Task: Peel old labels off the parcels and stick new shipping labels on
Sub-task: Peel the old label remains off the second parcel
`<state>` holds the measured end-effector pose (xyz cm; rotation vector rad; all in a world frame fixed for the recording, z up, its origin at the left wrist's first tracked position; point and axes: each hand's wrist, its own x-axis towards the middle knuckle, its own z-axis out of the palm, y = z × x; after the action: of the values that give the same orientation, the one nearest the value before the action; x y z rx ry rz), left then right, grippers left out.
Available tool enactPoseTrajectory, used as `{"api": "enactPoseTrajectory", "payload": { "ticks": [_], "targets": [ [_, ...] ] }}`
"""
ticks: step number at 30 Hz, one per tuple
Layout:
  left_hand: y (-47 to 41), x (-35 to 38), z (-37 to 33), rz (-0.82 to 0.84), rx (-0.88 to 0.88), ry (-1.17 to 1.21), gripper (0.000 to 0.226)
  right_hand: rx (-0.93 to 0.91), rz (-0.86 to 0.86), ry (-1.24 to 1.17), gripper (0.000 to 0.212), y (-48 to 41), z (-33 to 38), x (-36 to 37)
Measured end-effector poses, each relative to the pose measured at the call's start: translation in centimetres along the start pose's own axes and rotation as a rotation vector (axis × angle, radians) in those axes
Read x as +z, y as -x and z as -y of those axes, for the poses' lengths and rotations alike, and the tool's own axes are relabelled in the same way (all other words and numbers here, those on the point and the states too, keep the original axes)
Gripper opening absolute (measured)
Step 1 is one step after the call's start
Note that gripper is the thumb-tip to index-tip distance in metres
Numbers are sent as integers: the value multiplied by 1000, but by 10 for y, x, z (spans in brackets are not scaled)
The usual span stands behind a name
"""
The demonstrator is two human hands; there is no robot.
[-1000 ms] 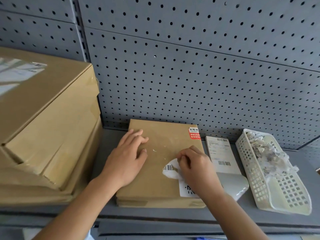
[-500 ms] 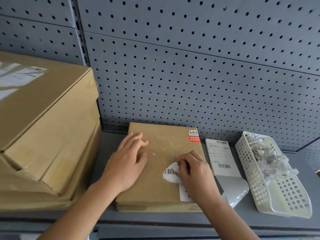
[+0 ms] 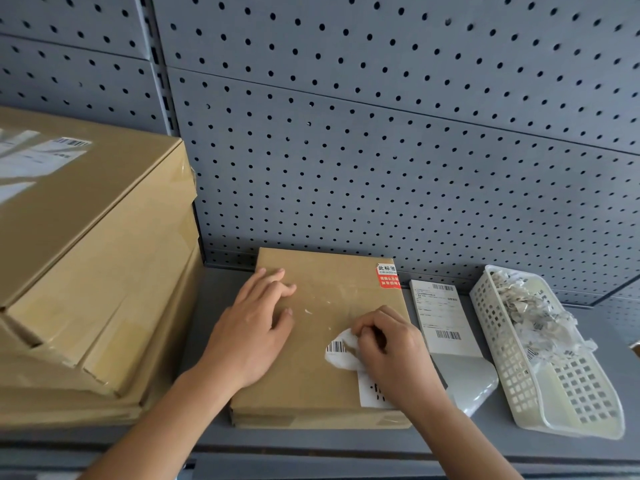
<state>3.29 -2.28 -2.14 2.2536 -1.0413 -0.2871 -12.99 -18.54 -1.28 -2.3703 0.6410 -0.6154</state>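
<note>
Backdrop: grey pegboard wall (image 3: 381, 150) behind a grey shelf (image 3: 214, 323); everything in use lies on that shelf.
Peeling side: right hand (image 3: 388, 351), fingers curled, fingertips pinching the torn upper edge of the old label (image 3: 337, 351).
Bracing side: left hand (image 3: 256, 327), flat with fingers straight and slightly spread, pressing down the left half of the parcel (image 3: 332, 278); it holds nothing.
Hands, relative: apart, one on each side of the parcel top, with the label between them and close to the right one.
Label state: white and ragged. A barcode flap is lifted and curls leftward. A lower strip is stuck near the front edge, partly hidden by the right wrist.
Change over the last second: very little. The left hand has stayed planted and the right keeps the same pinch at the same spot. The flap looks no bigger; only the view has drifted.
Meaning for the task: judged a stubborn peel that comes away in bits. Removal is part done and no fresh label is on this parcel yet.
Parcel surface: pale residue streaks on the cardboard; red sticker (image 3: 388, 276) at the far right corner.
Just right of parcel: new shipping label (image 3: 440, 313), lying flat, near end curling up grey and glossy.
Further right: white slotted basket (image 3: 502, 358) holding torn scraps (image 3: 530, 306).
Far left: stack of larger cartons (image 3: 97, 254); the top one bears a label.
</note>
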Motion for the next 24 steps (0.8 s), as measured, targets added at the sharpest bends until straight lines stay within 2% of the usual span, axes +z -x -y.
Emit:
{"api": "enactPoseTrajectory", "payload": {
  "ticks": [3,10,17,24],
  "targets": [
    [0,0,0,2,0,-3,34,29,24,-58,23,-2,3,-7],
    [0,1,1,0,-11,0,34,-48,68,181,4,-2,-1,-1],
    [0,0,0,1,-13,-1,33,-132,91,484,15,-5,8,4],
    [0,0,0,7,-20,6,34,-4,225,305,15,-5,11,-6]
  ]
}}
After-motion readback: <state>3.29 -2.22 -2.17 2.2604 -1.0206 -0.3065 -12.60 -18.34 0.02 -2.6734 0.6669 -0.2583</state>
